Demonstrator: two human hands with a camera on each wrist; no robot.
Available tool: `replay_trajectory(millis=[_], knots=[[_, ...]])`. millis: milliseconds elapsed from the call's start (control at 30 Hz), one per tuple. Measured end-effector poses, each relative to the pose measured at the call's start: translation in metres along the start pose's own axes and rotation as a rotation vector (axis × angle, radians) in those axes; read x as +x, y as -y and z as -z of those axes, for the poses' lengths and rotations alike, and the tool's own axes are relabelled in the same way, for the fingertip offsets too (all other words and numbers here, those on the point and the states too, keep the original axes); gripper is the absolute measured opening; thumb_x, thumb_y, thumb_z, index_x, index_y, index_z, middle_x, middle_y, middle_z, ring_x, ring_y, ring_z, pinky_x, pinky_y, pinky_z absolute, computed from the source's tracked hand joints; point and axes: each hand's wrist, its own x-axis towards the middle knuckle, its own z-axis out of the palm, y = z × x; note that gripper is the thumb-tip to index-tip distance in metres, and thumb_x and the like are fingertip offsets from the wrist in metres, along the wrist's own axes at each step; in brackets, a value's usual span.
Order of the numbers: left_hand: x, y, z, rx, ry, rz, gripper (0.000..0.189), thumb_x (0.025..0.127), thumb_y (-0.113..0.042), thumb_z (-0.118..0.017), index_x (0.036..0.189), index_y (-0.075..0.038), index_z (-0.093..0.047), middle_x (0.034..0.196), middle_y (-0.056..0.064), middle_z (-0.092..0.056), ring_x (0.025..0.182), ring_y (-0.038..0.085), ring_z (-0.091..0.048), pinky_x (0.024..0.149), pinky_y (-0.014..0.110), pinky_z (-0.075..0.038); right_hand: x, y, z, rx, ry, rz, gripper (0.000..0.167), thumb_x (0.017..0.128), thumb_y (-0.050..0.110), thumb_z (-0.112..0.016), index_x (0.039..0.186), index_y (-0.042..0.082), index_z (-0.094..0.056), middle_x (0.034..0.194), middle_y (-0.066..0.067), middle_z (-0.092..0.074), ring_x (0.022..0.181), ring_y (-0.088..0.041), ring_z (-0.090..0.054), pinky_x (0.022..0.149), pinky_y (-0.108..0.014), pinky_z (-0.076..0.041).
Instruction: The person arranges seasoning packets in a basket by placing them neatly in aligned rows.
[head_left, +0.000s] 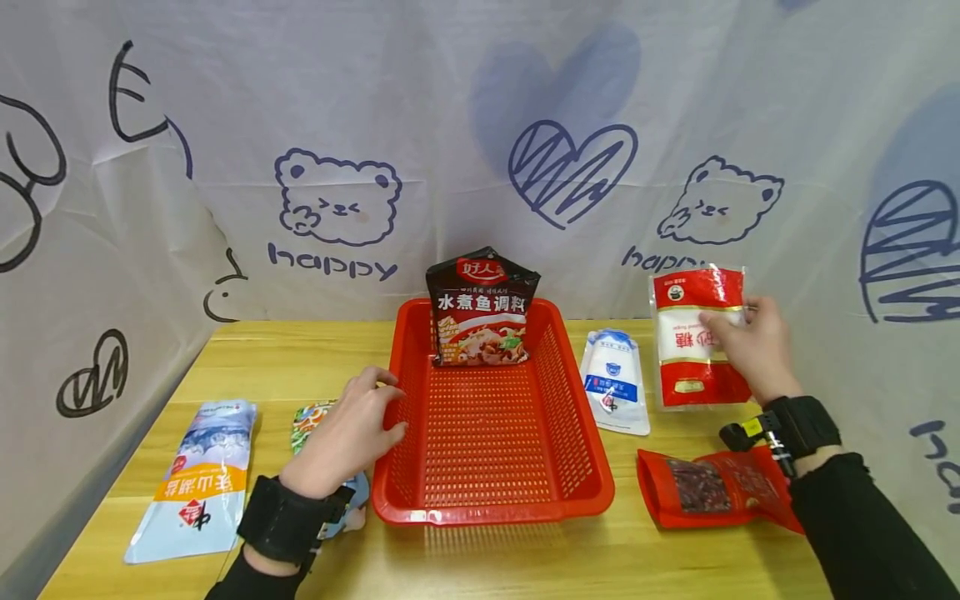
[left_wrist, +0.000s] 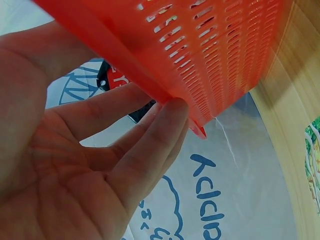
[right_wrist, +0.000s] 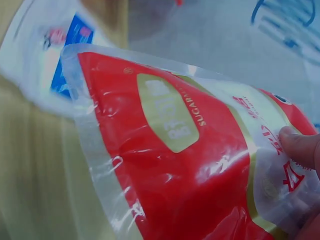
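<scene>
My right hand [head_left: 757,350] pinches a red and white bag of sugar [head_left: 686,371] by its side edge, the thumb [right_wrist: 300,147] lying across its printed front. The bag is raised at the right, above the wood table. My left hand [head_left: 352,429] rests at the left rim of a red plastic basket [head_left: 491,514]. Its fingers [left_wrist: 150,145] are relaxed and loosely bent, some reaching over the rim and others touching it from outside. Inside the basket, a black and red seasoning packet [head_left: 483,312] stands upright against the back wall.
Right of the basket lies a white and blue pouch [head_left: 613,379], with a red pouch with a clear window [head_left: 705,487] nearer the front. A large blue and orange salt pouch [head_left: 197,483] lies far left. A green patterned packet [head_left: 306,421] is partly hidden behind my left hand.
</scene>
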Motion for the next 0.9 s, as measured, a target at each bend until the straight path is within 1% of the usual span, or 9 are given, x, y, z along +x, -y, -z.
replay_trajectory(millis=[100,167,233,333,433,533,733,900], knots=[[0.0,0.0,0.0,-0.002,-0.001,0.0,0.038,0.086,-0.007,-0.083,0.118,0.009,-0.072,0.127,0.02,-0.056,0.111,0.036,-0.051,0.082,0.045,-0.061,-0.009,0.015,-0.002,0.025,-0.011,0.016,0.088,0.097,0.057,-0.063,0.156,0.004,-0.026,0.149,-0.026,-0.047,0.114,-0.041,-0.062,0.081,-0.04,-0.062],[0.0,0.0,-0.001,0.001,-0.002,-0.001,0.038,0.086,-0.007,-0.083,0.118,0.009,-0.072,0.127,0.02,-0.056,0.111,0.036,-0.051,0.082,0.045,-0.061,-0.015,0.024,-0.005,0.044,-0.023,0.029,0.086,0.096,0.057,-0.064,0.155,0.006,-0.027,0.147,-0.023,-0.049,0.112,-0.038,-0.064,0.075,-0.031,-0.062],[0.0,-0.001,-0.001,0.004,-0.002,-0.003,0.038,0.086,-0.007,-0.083,0.118,0.009,-0.072,0.127,0.02,-0.056,0.111,0.037,-0.051,0.083,0.045,-0.061,-0.022,0.033,-0.008,0.066,-0.04,0.039,0.085,0.095,0.058,-0.064,0.154,0.008,-0.029,0.146,-0.02,-0.051,0.11,-0.035,-0.065,0.072,-0.027,-0.06],[0.0,-0.001,-0.001,0.005,-0.002,-0.004,0.038,0.086,-0.007,-0.083,0.119,0.009,-0.072,0.127,0.021,-0.056,0.112,0.037,-0.052,0.083,0.046,-0.061,-0.03,0.044,-0.014,0.115,-0.063,0.077,0.078,0.096,0.055,-0.066,0.15,0.009,-0.032,0.145,-0.018,-0.055,0.106,-0.029,-0.067,0.072,-0.024,-0.06],[0.0,-0.001,0.0,0.002,-0.002,0.002,0.038,0.086,-0.006,-0.084,0.119,0.009,-0.072,0.127,0.021,-0.056,0.112,0.037,-0.052,0.084,0.046,-0.061,-0.037,0.054,-0.02,0.193,-0.077,0.115,0.071,0.096,0.05,-0.068,0.145,0.011,-0.035,0.145,-0.017,-0.057,0.102,-0.023,-0.068,0.073,-0.021,-0.059],[0.0,-0.001,0.0,-0.002,0.002,0.009,0.038,0.086,-0.006,-0.084,0.119,0.009,-0.071,0.127,0.021,-0.056,0.112,0.036,-0.052,0.084,0.046,-0.062,-0.043,0.064,-0.026,0.261,-0.084,0.144,0.066,0.096,0.048,-0.069,0.143,0.014,-0.037,0.145,-0.015,-0.059,0.103,-0.02,-0.069,0.075,-0.021,-0.059],[0.001,-0.001,0.0,-0.006,0.005,0.008,0.038,0.086,-0.006,-0.083,0.119,0.009,-0.071,0.128,0.021,-0.056,0.113,0.037,-0.052,0.085,0.046,-0.062,-0.058,0.085,-0.039,0.35,-0.102,0.182,0.063,0.095,0.046,-0.072,0.14,0.016,-0.04,0.142,-0.009,-0.062,0.107,-0.02,-0.07,0.083,-0.031,-0.06],[0.001,-0.001,0.0,-0.01,0.006,0.009,0.038,0.087,-0.006,-0.083,0.119,0.009,-0.071,0.128,0.021,-0.056,0.113,0.037,-0.052,0.085,0.046,-0.062,-0.071,0.098,-0.051,0.443,-0.091,0.244,0.057,0.094,0.042,-0.074,0.135,0.017,-0.043,0.139,-0.008,-0.064,0.107,-0.021,-0.072,0.083,-0.031,-0.06]])
